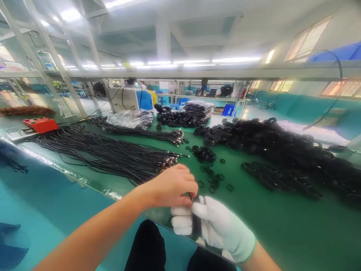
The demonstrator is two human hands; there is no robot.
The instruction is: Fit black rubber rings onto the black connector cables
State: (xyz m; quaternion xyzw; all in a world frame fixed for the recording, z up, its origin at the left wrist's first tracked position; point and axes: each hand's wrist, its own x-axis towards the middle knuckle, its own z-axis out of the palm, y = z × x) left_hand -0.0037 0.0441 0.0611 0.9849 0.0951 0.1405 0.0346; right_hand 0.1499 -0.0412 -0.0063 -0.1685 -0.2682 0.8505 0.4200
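Low at the table's front edge, a small coiled bundle of black cable (196, 222) stands roughly upright in my right hand (222, 226). That hand wears a white glove, its fingers wrapped round the coil and its thumb near the top. My bare left hand (177, 184) reaches over from the left, fingers pinched on the coil's top end beside the gloved thumb. Its fingertips are partly hidden. Just beyond the left hand lie long straight black cables (113, 154) with metallic ends. Small black rings (216, 182) are scattered on the green mat (237, 222) past both hands.
A big heap of coiled black cables (267, 146) covers the right side. More coils (183, 113) and a clear plastic bag (131, 119) lie at the back. A red control box (41, 124) and a white-and-blue machine (131, 99) stand left. A shelf beam (180, 73) crosses above.
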